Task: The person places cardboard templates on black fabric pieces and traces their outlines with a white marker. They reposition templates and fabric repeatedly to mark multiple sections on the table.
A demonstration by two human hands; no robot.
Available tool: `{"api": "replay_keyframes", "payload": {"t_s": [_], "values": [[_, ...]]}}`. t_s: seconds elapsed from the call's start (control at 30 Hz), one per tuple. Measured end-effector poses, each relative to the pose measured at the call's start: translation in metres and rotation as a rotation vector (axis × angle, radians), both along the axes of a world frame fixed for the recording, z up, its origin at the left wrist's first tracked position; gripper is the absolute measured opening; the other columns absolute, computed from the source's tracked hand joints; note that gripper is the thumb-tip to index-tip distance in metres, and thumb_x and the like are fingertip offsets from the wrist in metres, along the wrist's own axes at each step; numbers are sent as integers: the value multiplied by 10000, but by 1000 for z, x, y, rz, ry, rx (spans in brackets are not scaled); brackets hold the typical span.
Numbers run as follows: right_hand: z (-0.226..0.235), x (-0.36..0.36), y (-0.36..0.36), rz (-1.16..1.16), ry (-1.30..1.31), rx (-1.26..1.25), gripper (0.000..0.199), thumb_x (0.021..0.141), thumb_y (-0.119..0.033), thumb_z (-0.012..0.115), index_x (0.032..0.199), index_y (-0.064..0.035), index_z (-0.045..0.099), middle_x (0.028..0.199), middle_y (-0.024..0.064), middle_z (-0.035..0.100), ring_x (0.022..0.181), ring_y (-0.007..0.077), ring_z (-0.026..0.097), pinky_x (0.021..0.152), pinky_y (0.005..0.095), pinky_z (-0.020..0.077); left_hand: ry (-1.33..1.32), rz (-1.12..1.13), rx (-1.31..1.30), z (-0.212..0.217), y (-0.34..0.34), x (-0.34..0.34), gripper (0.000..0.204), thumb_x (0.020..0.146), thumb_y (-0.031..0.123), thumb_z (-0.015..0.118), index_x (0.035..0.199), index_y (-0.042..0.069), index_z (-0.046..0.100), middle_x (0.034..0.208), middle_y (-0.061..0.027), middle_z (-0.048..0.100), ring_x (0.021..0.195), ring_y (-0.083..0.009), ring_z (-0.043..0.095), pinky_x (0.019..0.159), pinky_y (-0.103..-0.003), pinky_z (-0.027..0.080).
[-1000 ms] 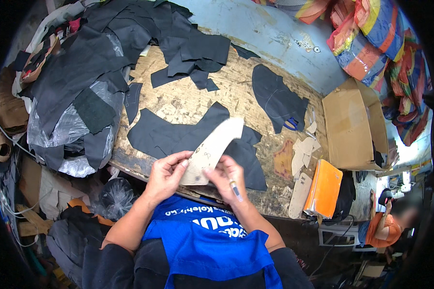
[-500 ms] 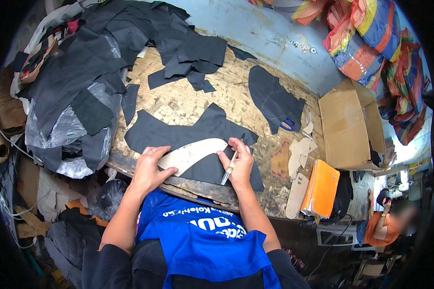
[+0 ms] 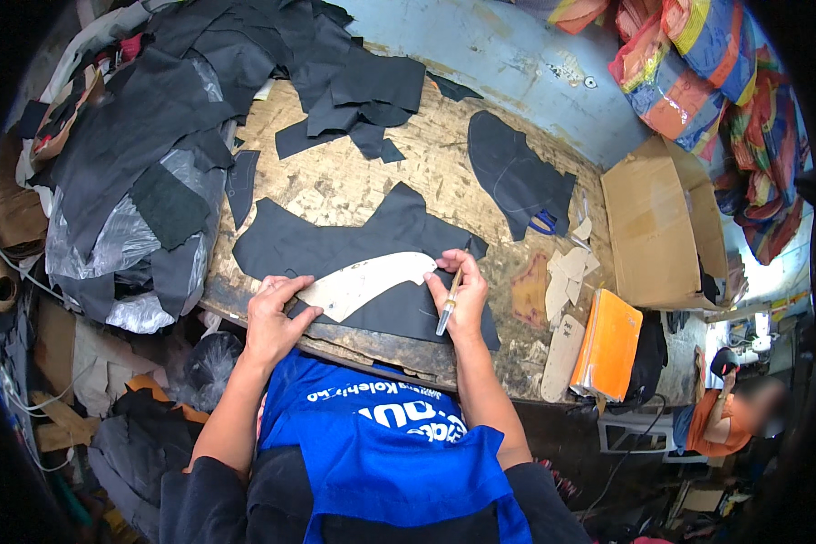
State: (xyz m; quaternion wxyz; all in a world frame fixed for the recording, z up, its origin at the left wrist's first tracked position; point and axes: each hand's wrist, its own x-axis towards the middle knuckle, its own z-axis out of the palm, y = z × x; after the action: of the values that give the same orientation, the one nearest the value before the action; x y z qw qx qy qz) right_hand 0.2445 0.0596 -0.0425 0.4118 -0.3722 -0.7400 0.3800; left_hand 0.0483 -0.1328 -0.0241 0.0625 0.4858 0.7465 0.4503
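The two hands are working over the near side of the tabletop, where a pale curved template is lying on a black sheet. The left hand is grasping the template's left end, its thumb bearing at the lower edge and its fingers at the upper. The right hand is gripping a pen, while its thumb and fingertips are touching the template's narrow right end. The pen is slanting across the fingers, its clear end pointing toward the person. A marked black piece is lying beyond the right hand, with a blue-handled tool resting at its lower edge. Pale pattern pieces are lying farther right, between the black sheet and a cardboard box. An orange folder is resting near the tabletop's right corner.
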Motion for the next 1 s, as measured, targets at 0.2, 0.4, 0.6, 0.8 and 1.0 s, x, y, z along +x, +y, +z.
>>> {"api": "replay_keyframes", "payload": {"t_s": [0.2, 0.4, 0.6, 0.8, 1.0], "values": [[-2, 3, 2, 191, 528, -326, 368, 740, 106, 663, 1044, -48, 524, 916, 54, 584, 779, 113, 578, 706, 226, 487, -47, 24, 68, 11, -1, 9, 283, 599, -6, 740, 874, 37, 691, 761, -100, 610, 751, -245, 585, 674, -335, 473], [0, 9, 8, 320, 714, -555, 271, 832, 78, 574, 1065, -48, 517, 952, 73, 590, 830, 127, 598, 689, 264, 530, 131, -11, 230, 10, -2, 20, 186, 593, -85, 689, 723, 47, 677, 697, -65, 575, 685, -226, 574, 624, -317, 464], [-8, 4, 7, 249, 473, -433, 309, 778, 110, 645, 1029, -32, 537, 891, 20, 570, 798, 85, 584, 746, 218, 494, 233, -308, -71, 17, -6, 52, 648, 614, 339, 819, 1162, 74, 595, 1301, -173, 473, 1273, -372, 385, 1033, -557, 271], [-6, 5, 14, 35, 390, -264, 218, 893, -38, 577, 1098, 16, 526, 906, 105, 642, 821, 146, 631, 744, 251, 512, 292, -547, -452, 8, 19, 78, 943, 729, 673, 580, 1392, 41, 355, 1481, -212, 249, 1401, -387, 134, 1038, -687, 29], [1, 22, 26, -94, 722, -441, 419, 997, -303, 420, 1198, 62, 461, 810, 136, 634, 726, 211, 652, 638, 285, 530, 334, -552, -464, -1, 24, 81, 1024, 740, 711, 522, 1389, -51, 305, 1484, -216, 239, 1410, -367, 111, 1037, -687, 18]]}}
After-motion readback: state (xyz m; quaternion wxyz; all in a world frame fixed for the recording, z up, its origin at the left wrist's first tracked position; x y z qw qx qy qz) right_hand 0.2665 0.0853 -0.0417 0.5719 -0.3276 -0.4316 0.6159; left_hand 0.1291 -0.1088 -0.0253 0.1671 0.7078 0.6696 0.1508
